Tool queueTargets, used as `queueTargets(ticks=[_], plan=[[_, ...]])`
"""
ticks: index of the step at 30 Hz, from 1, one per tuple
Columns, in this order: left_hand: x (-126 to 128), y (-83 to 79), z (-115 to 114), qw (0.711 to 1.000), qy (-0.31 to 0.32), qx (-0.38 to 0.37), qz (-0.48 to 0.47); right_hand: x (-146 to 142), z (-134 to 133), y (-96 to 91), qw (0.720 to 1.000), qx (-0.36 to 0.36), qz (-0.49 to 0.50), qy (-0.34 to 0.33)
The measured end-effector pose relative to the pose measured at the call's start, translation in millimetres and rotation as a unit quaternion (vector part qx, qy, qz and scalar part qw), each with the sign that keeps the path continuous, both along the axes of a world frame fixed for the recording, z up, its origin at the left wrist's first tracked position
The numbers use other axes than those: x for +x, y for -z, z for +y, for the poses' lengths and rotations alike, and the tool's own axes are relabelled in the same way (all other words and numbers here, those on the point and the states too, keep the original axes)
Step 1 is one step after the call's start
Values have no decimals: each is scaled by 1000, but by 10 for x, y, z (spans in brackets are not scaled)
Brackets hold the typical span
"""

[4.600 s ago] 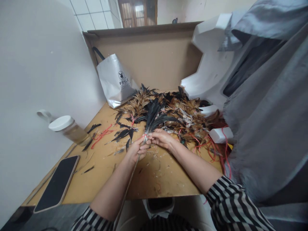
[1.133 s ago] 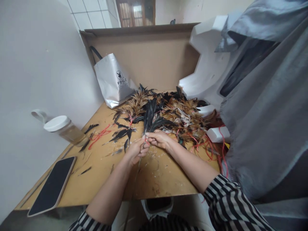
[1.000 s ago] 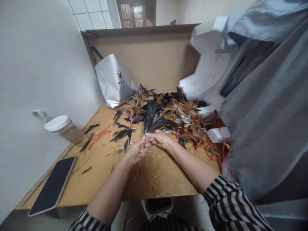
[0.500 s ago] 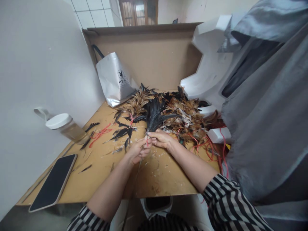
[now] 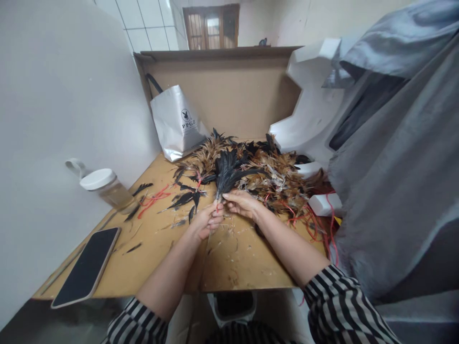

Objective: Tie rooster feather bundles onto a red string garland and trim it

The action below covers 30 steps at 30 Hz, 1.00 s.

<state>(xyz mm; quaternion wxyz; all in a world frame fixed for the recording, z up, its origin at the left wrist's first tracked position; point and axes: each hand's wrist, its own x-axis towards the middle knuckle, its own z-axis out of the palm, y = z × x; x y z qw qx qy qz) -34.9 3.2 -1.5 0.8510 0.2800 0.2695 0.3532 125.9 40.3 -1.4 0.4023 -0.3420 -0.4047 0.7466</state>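
Above the bench (image 5: 247,267), the black feather bundle (image 5: 226,173) is clamped by its base in the fingers of the left hand (image 5: 208,220), pointing forward, closely flanked by the right hand (image 5: 243,202), whose grip is unclear.

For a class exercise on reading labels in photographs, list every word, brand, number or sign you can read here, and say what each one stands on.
"PPGZ": printed in black on the silver bag.
Sign without words: a circled rabbit-head emblem above those letters.
Too small to read: a fine line under "PPGZ" and a tiny mark beside the emblem.
No other text or number is readable.
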Motion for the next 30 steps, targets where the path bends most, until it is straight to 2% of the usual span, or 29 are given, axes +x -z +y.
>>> queueTargets(ticks=[4,8,11,13,16,19,22,27,30], plan=[[1,-4,6,999,-38,14,28,246,-142,-221,986,55,-133,85],[61,-10,-44,988,-85,72,107,587,-479,-400,955,131,-201,175],[112,-18,-100,970,-119,112,178,905,-762,-439,915,187,-243,264],[140,-17,-130,961,-134,128,206,1121,-917,-428,888,201,-268,315],[179,-2,-153,952,-147,145,226,1376,-1064,-394,863,203,-296,356],[181,-8,-152,942,-163,150,250,1461,-1114,-376,851,203,-319,366],[64,-101,-119,941,-189,146,237,1378,-1088,-389,850,214,-333,346],[-304,-296,10,969,-207,121,52,1071,-793,-414,848,269,-365,276],[-397,-266,82,977,-193,89,-23,840,-425,-399,820,313,-412,246]])
